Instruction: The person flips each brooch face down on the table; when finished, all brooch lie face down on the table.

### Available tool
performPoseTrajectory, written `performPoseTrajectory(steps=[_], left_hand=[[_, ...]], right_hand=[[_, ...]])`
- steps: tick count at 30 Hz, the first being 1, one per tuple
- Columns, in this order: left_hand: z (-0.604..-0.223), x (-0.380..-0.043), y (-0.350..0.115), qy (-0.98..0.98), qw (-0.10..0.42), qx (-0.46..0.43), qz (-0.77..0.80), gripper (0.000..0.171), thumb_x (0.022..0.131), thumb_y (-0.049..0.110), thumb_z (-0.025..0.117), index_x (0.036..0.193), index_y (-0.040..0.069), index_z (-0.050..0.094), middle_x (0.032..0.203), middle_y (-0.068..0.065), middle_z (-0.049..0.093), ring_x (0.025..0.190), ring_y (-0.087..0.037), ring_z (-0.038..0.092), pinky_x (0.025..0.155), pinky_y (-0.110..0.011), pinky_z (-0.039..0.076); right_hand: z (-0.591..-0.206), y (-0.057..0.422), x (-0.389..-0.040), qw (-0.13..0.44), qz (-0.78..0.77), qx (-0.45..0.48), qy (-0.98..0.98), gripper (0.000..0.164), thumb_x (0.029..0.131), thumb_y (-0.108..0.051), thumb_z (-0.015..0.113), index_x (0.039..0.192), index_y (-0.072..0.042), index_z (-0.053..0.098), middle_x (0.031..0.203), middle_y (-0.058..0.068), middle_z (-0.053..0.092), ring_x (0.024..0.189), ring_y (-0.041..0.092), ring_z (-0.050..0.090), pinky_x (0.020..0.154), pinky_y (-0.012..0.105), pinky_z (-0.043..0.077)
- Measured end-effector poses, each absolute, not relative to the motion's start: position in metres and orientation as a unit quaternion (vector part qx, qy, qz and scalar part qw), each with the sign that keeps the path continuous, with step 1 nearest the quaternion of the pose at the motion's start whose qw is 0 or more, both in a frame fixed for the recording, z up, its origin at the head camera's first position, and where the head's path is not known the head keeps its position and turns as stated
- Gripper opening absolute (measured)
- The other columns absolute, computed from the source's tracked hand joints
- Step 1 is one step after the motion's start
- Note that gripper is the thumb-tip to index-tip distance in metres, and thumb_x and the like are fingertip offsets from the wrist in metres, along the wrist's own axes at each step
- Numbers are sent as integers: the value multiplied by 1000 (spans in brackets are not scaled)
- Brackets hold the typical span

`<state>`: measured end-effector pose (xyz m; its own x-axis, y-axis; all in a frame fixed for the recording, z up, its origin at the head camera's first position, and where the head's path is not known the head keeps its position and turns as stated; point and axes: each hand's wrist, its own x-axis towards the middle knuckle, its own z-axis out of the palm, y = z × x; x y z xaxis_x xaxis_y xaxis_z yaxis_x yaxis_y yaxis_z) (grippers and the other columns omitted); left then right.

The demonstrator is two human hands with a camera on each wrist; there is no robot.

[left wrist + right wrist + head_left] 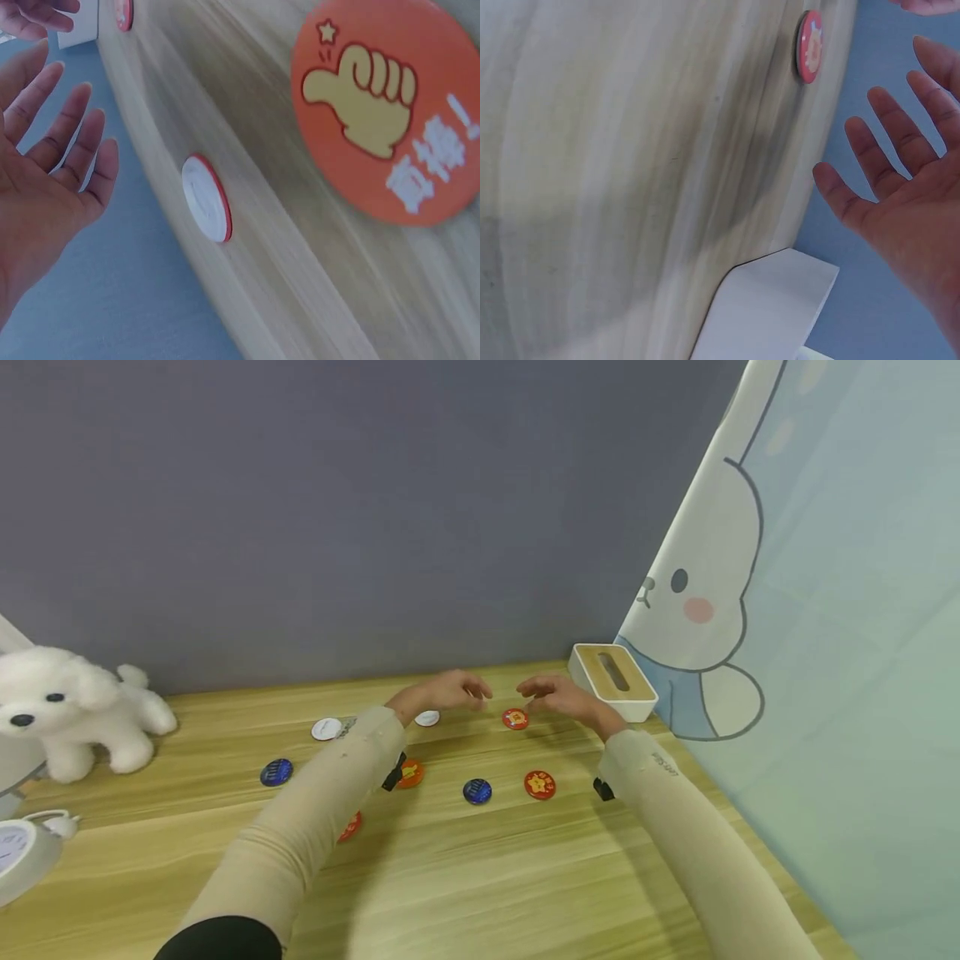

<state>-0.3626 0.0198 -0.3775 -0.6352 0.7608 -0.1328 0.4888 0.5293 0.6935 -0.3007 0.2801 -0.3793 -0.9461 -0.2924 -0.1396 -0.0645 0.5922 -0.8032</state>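
Both hands hover above the wooden table with relaxed, slightly bent fingers and hold nothing. The left hand (452,691) is near a white round badge (427,718), whose red rim shows in the left wrist view. Close below the right hand (561,695) lies a red round badge (515,718). An orange badge (390,112) with a yellow thumbs-up lies under the left wrist. Nearer the person are a blue badge (477,791) and a red star badge (540,785). Left of the left arm lie another white badge (326,729) and another blue one (277,772); the sleeve partly hides a red badge (350,827).
A white tissue box (613,681) with a wooden lid stands at the back right, beside the right hand. On the left are a white plush dog (82,710) and a white alarm clock (26,856). A grey wall backs the table (465,893); a printed curtain (840,693) hangs right.
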Motion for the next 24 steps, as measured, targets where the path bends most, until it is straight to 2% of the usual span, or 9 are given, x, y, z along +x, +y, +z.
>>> performPoseTrajectory(steps=[7, 16, 20, 24], left_hand=[[-391, -366, 36, 863, 191, 366, 291, 38, 98, 23, 63, 132, 6, 64, 136, -13, 60, 129, -30, 54, 107, -47, 45], [-407, -363, 57, 868, 202, 343, 298, 41, 94, 25, 70, 131, 10, 65, 142, -13, 57, 132, -32, 52, 107, -47, 47], [-412, -366, 64, 871, 192, 348, 289, 41, 93, 27, 72, 131, 11, 66, 140, -10, 60, 131, -31, 54, 107, -47, 46], [-415, -371, 71, 875, 167, 373, 260, 38, 92, 28, 73, 127, 13, 69, 136, -8, 64, 128, -32, 56, 107, -48, 45]], right_hand=[[-396, 288, -303, 132, -428, -93, 889, 49, 95, -13, 63, 141, -2, 54, 147, 21, 52, 138, 40, 46, 115, 54, 36], [-415, 290, -306, 106, -391, -53, 913, 50, 88, -18, 71, 136, -8, 61, 148, 15, 54, 139, 37, 47, 115, 53, 36], [-417, 285, -306, 98, -391, -47, 914, 51, 84, -20, 74, 133, -8, 64, 148, 16, 53, 140, 38, 46, 116, 53, 35], [-420, 284, -308, 97, -391, -43, 914, 49, 85, -21, 74, 132, -11, 65, 150, 14, 52, 141, 36, 44, 116, 53, 35]])
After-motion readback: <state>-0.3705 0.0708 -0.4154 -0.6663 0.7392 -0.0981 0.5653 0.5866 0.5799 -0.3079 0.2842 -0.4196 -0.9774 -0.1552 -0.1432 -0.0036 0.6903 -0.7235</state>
